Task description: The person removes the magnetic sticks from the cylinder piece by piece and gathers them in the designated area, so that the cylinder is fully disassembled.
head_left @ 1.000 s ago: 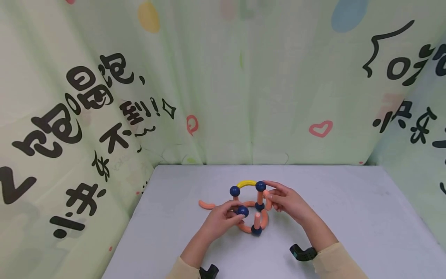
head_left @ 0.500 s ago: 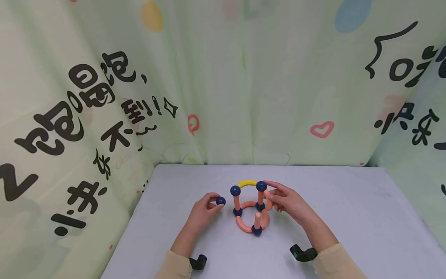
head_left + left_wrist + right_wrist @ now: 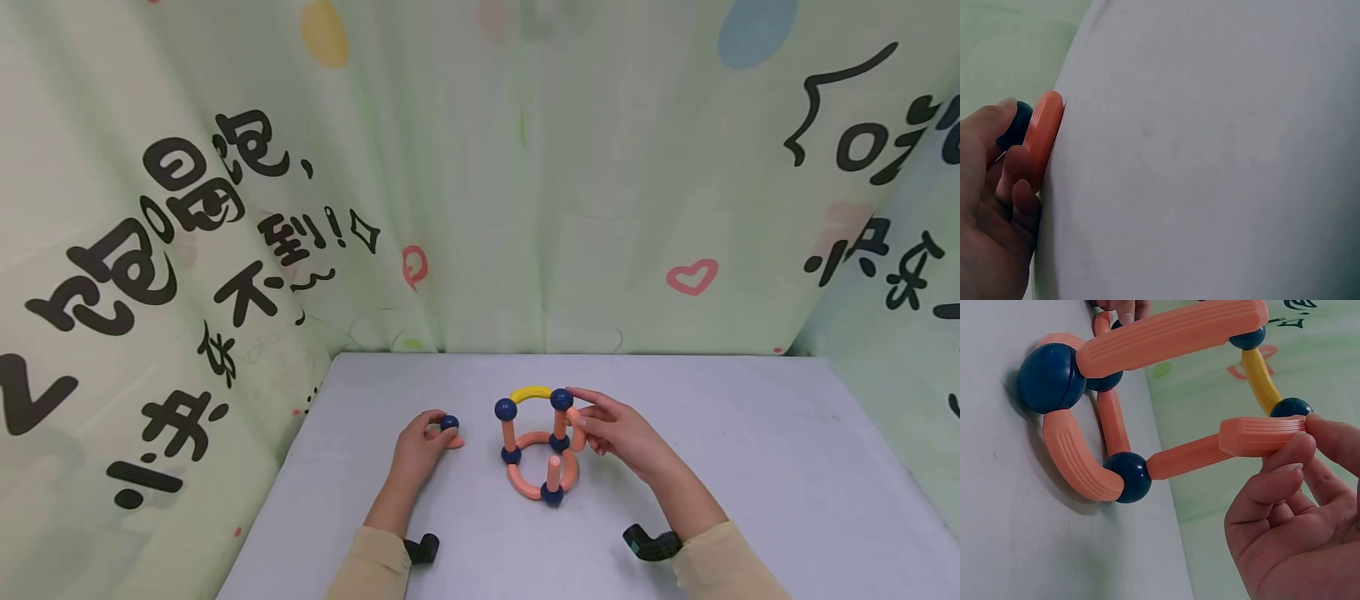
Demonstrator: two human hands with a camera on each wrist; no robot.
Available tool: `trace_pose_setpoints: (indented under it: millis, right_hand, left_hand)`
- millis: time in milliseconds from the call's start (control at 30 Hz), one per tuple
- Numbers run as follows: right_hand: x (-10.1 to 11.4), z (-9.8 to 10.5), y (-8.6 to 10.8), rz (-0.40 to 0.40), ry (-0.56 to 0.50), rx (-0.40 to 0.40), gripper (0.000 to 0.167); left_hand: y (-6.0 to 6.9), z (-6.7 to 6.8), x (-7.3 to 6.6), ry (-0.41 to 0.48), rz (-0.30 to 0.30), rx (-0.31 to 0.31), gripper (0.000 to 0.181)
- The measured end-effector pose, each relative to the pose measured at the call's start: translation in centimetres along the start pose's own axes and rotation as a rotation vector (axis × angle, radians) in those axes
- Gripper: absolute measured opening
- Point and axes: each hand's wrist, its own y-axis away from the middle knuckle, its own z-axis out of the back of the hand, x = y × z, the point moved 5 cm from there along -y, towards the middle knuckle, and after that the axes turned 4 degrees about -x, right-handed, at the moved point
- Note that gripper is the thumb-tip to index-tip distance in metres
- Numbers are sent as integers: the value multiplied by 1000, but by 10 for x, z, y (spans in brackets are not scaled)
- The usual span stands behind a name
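My left hand (image 3: 417, 447) pinches a dark blue ball (image 3: 449, 423) at the left of the table. Right by its fingers lies a loose curved orange magnetic rod (image 3: 1044, 137); the other fingertips appear to touch it in the left wrist view. My right hand (image 3: 619, 432) pinches another orange rod (image 3: 1266, 435) beside the magnetic-rod frame, and its index finger touches the frame's top right blue ball (image 3: 561, 400). That frame has a ring of curved orange rods (image 3: 1079, 459) and blue balls below, upright orange rods, and a yellow curved rod (image 3: 532, 392) across the top back.
The frame's front upright rod (image 3: 553, 473) has no ball on its top end. A white table (image 3: 720, 467) carries everything. Behind and beside it hangs a pale green curtain (image 3: 480, 208) with black lettering.
My left hand has carried the blue ball leftward, away from the frame's front, to the loose curved rod. My right hand has stayed at the frame.
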Motion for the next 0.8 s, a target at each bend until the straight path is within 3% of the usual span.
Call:
trace_pose_setpoints:
  millis: [400,800]
  right_hand:
    - [-2,0,-1,-7,2,-10,59]
    - [0,0,1,-10,5,-16,58]
  left_hand:
    - [-3,-4,0,-92,-17,15,41]
    - [-2,-2,-3,-114,-41,26,46]
